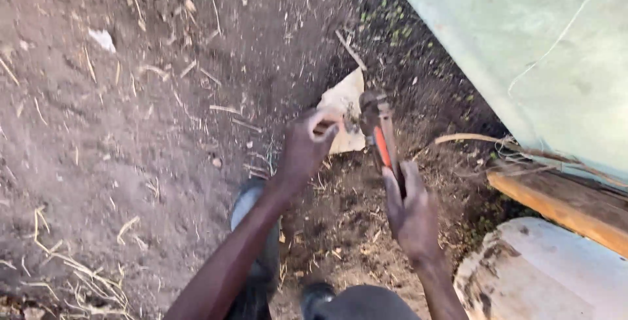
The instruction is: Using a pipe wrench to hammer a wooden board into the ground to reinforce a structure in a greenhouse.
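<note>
My right hand (412, 212) grips the handles of rusty pliers (381, 130) with an orange-red grip, jaws pointing up and away from me. My left hand (306, 146) is closed around a small pale piece beside the pliers' jaws; what it is I cannot tell. Both hands hover over bare brown soil, just in front of a torn scrap of pale cardboard (348, 101) lying on the ground.
A pale green sheet wall (543, 52) rises at the right, with a wooden plank (562, 205) and a white rounded container (543, 274) below it. Dry stalks (484, 140) stick out near the wall. My legs and a dark shoe (317, 292) show at the bottom.
</note>
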